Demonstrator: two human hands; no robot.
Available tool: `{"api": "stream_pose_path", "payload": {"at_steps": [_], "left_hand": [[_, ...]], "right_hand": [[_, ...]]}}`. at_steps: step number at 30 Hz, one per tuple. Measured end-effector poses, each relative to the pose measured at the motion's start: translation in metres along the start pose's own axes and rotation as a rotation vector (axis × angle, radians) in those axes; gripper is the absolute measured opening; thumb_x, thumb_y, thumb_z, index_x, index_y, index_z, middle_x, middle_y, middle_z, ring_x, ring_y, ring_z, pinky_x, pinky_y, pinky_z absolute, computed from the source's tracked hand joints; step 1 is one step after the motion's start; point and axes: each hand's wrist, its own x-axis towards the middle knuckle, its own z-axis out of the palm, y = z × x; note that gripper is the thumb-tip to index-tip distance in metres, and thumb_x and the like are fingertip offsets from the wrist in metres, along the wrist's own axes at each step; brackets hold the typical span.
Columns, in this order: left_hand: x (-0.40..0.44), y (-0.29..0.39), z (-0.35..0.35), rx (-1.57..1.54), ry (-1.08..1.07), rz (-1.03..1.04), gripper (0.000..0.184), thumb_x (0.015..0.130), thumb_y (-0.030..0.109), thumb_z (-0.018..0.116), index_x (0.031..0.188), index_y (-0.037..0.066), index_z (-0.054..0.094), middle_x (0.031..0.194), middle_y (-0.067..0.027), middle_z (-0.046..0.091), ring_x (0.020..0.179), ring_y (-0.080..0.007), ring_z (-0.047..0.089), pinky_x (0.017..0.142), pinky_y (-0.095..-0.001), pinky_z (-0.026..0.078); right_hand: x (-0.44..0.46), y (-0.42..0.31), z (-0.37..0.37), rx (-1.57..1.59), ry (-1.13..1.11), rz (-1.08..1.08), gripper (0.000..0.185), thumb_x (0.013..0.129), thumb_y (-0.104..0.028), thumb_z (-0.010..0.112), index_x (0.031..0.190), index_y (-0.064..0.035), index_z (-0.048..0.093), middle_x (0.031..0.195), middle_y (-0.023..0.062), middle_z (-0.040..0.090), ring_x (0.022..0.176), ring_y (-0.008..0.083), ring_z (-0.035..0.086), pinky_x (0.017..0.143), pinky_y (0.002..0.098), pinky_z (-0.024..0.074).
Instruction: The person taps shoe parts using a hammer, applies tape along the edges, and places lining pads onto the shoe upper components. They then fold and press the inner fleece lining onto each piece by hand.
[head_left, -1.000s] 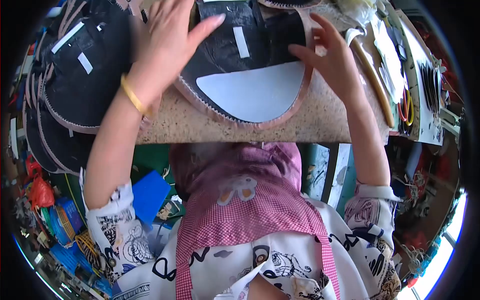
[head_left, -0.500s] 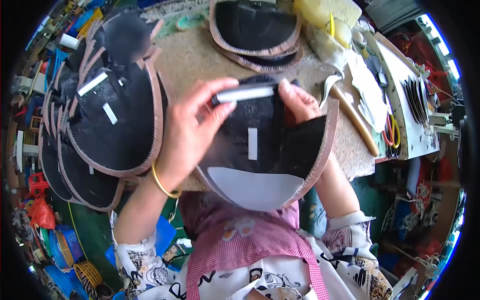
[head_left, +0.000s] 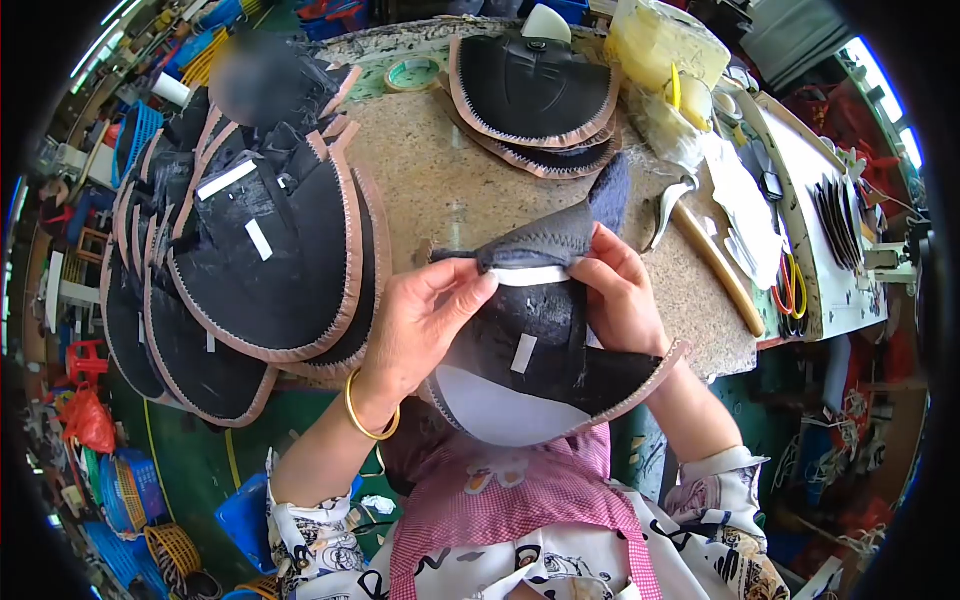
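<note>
A black curved piece [head_left: 540,320] with a pink stitched edge, a pale grey panel and a small white strip is held up over the table's front edge. My left hand [head_left: 425,325] pinches its upper left part beside a white strip [head_left: 531,276]. On the right side of that strip, my right hand [head_left: 622,295] grips the folded upper edge between thumb and fingers. Dark fabric [head_left: 608,195] sticks up behind my right hand. Similar black pieces [head_left: 265,270] lie stacked on the left, and more [head_left: 535,90] lie at the back.
The worktable [head_left: 410,190] has a roll of tape [head_left: 412,74] at the back. To the right are a wooden-handled tool [head_left: 720,270], a white cloth [head_left: 740,215], scissors [head_left: 790,285] and a yellowish container [head_left: 670,45].
The black piece has been lifted off the table into both hands. Since half a second ago its upper edge has been folded over, and the view has shifted to show more table.
</note>
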Motion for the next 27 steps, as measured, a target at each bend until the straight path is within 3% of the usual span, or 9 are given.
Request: {"api": "stream_pose_path", "payload": {"at_steps": [8,12,14,17,19,20,21,22,27], "left_hand": [[-0.001,0.002,0.006,0.237,-0.023,0.126,0.013,0.087,0.01,0.065,0.088,-0.003,0.062,0.078,0.0033,0.06,0.072,-0.0024,0.051,0.063,-0.0182,0.042],[-0.003,0.003,0.006,0.401,-0.055,0.185,0.012,0.086,0.01,0.064,0.082,-0.001,0.059,0.07,-0.0007,0.06,0.065,-0.0051,0.053,0.058,-0.0218,0.043],[0.002,-0.008,0.001,0.294,0.007,0.029,0.014,0.085,0.013,0.063,0.085,-0.001,0.061,0.07,-0.0056,0.064,0.063,-0.0095,0.06,0.057,-0.0255,0.045],[0.005,-0.032,-0.002,0.696,0.098,0.178,0.012,0.083,0.013,0.062,0.086,0.003,0.058,0.073,-0.0039,0.061,0.068,-0.0091,0.057,0.06,-0.0255,0.045],[0.017,-0.059,-0.015,0.303,0.067,0.037,0.013,0.083,0.013,0.061,0.088,0.004,0.054,0.076,-0.0021,0.058,0.071,-0.0082,0.054,0.062,-0.0243,0.044],[0.022,-0.068,-0.018,-0.098,0.028,-0.109,0.014,0.083,0.013,0.061,0.09,0.005,0.051,0.079,-0.0003,0.055,0.073,-0.0072,0.051,0.063,-0.0231,0.043],[0.005,-0.033,0.013,0.158,0.163,0.2,0.015,0.086,0.012,0.059,0.092,0.008,0.047,0.082,0.0019,0.049,0.076,-0.0054,0.045,0.065,-0.0207,0.04],[0.009,-0.035,0.014,-0.056,0.161,-0.063,0.008,0.092,0.013,0.052,0.092,0.007,0.047,0.08,0.0016,0.049,0.075,-0.0047,0.044,0.065,-0.0209,0.041],[0.007,-0.022,0.0,0.043,0.017,0.014,0.007,0.096,0.008,0.044,0.091,0.003,0.046,0.08,-0.0006,0.051,0.075,-0.0041,0.045,0.066,-0.0223,0.042]], "right_hand": [[0.01,-0.024,-0.011,0.145,-0.199,0.392,0.031,0.081,0.002,0.051,0.112,0.0069,0.054,0.109,0.0149,0.063,0.101,0.0224,0.061,0.091,0.033,0.0481],[0.01,-0.024,0.007,-0.045,0.078,0.375,0.034,0.085,-0.015,0.065,0.11,0.0055,0.057,0.102,0.0129,0.066,0.091,0.0221,0.065,0.085,0.0342,0.0516],[0.004,-0.023,0.016,-0.161,0.001,0.142,0.03,0.084,-0.012,0.066,0.109,0.0014,0.06,0.101,0.0104,0.066,0.092,0.0203,0.064,0.086,0.0327,0.0506],[-0.004,-0.018,0.023,-0.761,-0.091,0.004,0.027,0.08,-0.013,0.071,0.104,-0.0016,0.063,0.1,0.0071,0.067,0.092,0.0183,0.063,0.086,0.03,0.0479],[-0.002,-0.031,0.014,-1.288,-0.622,-0.47,0.022,0.078,-0.013,0.069,0.098,-0.0036,0.065,0.101,0.0113,0.067,0.092,0.0267,0.064,0.082,0.0325,0.0503],[-0.002,-0.026,0.014,-1.441,-0.614,-0.633,0.025,0.076,-0.018,0.063,0.097,-0.0033,0.064,0.104,0.0116,0.066,0.097,0.0286,0.064,0.083,0.0357,0.0514],[-0.008,-0.033,0.017,-1.588,-0.629,-0.58,0.031,0.073,-0.022,0.057,0.097,-0.0038,0.063,0.11,0.0113,0.065,0.105,0.0274,0.062,0.087,0.0373,0.0508],[-0.016,-0.034,0.021,-1.716,-0.611,-0.662,0.031,0.073,-0.021,0.056,0.098,-0.0042,0.062,0.111,0.0108,0.064,0.107,0.0267,0.06,0.088,0.0372,0.0504],[-0.039,-0.033,0.015,-1.716,-0.534,-0.818,0.028,0.073,-0.015,0.053,0.097,-0.0029,0.063,0.122,0.0082,0.059,0.118,0.0249,0.054,0.088,0.0346,0.0499]]}}
